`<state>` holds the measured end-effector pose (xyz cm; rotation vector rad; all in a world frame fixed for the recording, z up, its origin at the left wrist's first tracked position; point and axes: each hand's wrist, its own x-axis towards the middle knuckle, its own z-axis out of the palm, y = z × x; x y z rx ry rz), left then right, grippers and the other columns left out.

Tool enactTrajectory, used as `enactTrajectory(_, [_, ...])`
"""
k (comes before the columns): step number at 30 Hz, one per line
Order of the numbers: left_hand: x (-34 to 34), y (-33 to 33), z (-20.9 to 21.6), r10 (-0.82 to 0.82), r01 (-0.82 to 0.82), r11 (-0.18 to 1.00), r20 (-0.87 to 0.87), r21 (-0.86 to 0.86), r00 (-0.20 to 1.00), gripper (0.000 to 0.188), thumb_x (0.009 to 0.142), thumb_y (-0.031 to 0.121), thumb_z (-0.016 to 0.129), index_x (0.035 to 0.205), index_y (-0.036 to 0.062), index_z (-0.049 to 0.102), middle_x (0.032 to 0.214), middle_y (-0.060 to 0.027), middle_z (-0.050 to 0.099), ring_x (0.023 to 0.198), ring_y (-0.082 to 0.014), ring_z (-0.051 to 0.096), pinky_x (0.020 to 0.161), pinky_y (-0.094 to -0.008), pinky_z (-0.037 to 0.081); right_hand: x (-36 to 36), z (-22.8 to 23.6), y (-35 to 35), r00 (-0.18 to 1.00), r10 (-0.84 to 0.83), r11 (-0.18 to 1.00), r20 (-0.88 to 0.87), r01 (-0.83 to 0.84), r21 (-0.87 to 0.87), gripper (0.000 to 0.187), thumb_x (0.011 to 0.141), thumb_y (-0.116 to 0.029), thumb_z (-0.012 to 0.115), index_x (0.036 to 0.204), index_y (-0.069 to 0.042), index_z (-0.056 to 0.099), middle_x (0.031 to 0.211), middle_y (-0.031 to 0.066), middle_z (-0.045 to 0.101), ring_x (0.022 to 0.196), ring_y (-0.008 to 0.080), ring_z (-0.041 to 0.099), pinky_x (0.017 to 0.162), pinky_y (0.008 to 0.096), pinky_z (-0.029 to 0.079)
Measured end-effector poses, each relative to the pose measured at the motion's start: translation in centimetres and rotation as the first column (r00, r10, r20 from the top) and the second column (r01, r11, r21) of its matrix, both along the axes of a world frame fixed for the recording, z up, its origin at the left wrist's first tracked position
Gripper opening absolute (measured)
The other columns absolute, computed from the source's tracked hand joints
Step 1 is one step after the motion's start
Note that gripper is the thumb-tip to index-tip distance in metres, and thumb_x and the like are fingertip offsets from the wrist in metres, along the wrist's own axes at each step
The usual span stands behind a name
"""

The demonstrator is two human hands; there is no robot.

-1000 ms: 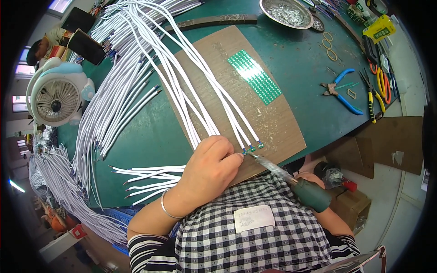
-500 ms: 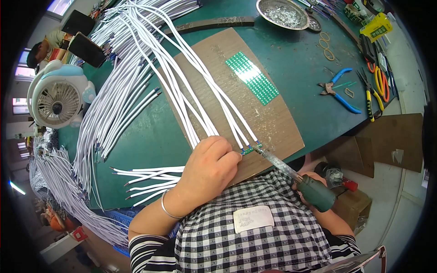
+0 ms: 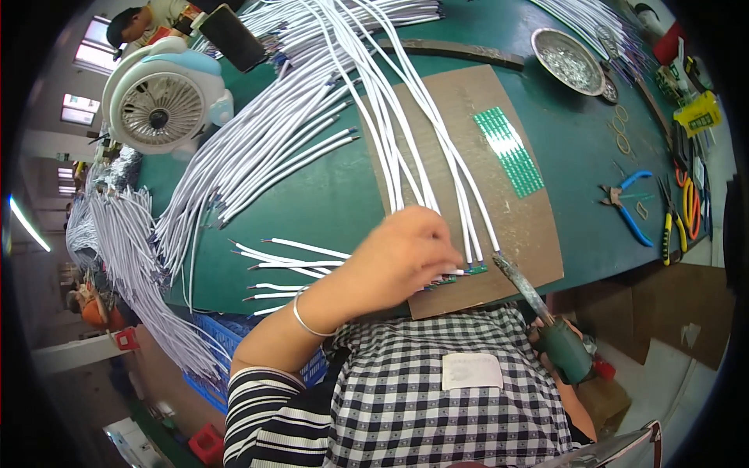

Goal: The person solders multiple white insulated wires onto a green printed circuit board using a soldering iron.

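Note:
My left hand [image 3: 409, 253] is bent over the near edge of the brown board [image 3: 523, 234], its fingertips pinched and slightly blurred. A white cable [image 3: 459, 273] shows at those fingertips, beside a small green circuit strip [image 3: 477, 269]. Long white cables [image 3: 456, 175] run from the far side down to the strip. More white cables [image 3: 292, 267] pass under my left wrist. My right hand [image 3: 538, 334], largely hidden behind the handle, grips a soldering iron [image 3: 566, 351] with a thick green handle. The iron's tip lies just right of the strip, apart from it.
A green circuit panel [image 3: 511, 152] lies on the board. Farther off stand a metal bowl [image 3: 568, 62] and a fan [image 3: 160, 109]. Blue-handled cutters [image 3: 628, 207] and yellow-black pliers [image 3: 672, 222] lie right. Cable bundles [image 3: 265, 140] cover the left. A person [image 3: 148, 23] sits beyond the fan.
The view has swung left, so the bench appears shifted right. My left fingers have moved along the strip, and the iron's tip has drawn back from the strip's right end.

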<state>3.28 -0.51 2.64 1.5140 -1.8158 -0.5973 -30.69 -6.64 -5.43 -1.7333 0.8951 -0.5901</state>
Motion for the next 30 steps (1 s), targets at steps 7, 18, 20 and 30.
enactTrajectory(7, [10.9,-0.8,-0.8,0.644,-0.608,0.765,0.217,-0.213,0.734,0.007,0.076,0.007,0.069,0.083,0.0035,0.068,0.081,-0.0129,0.061,0.081,-0.0306,0.059,0.073,-0.0391,0.047,0.6,1.7,-0.5,0.995,0.043,0.998,-0.090,-0.047,-0.040,0.036,0.086,-0.040,0.063,0.080,-0.005,0.067,0.076,0.0049,0.067,0.075,0.0230,0.064,0.075,0.0335,0.051])
enactTrajectory(18, [10.1,-0.9,-1.5,0.598,-0.580,0.800,0.149,-0.153,0.787,0.017,0.078,0.000,0.062,0.094,0.0016,0.063,0.079,-0.0124,0.060,0.072,-0.0297,0.058,0.066,-0.0380,0.048,0.6,0.9,0.2,0.999,-0.047,0.998,0.021,0.046,0.049,0.024,0.082,-0.029,0.066,0.082,-0.005,0.065,0.079,0.0097,0.066,0.075,0.0274,0.064,0.074,0.0347,0.051])
enactTrajectory(20, [5.8,-0.9,0.8,0.386,-0.323,0.920,0.361,-0.222,0.849,0.023,0.074,-0.004,0.060,0.095,0.0037,0.065,0.079,-0.0096,0.059,0.069,-0.0257,0.058,0.061,-0.0355,0.048,0.4,0.1,0.1,0.994,-0.047,0.994,0.096,0.038,0.099,0.020,0.080,-0.024,0.066,0.083,-0.005,0.065,0.079,0.0100,0.066,0.075,0.0282,0.064,0.072,0.0351,0.052])
enactTrajectory(30, [-2.1,0.5,1.3,-0.014,0.039,0.996,0.304,-0.079,0.953,0.030,0.065,-0.003,0.064,0.093,0.0074,0.068,0.077,-0.0054,0.059,0.065,-0.0215,0.059,0.052,-0.0329,0.047,-1.1,-0.1,0.1,0.993,0.122,0.989,0.006,-0.121,-0.083,0.023,0.075,-0.018,0.066,0.092,-0.003,0.065,0.094,0.0115,0.066,0.087,0.0300,0.065,0.076,0.0364,0.053])
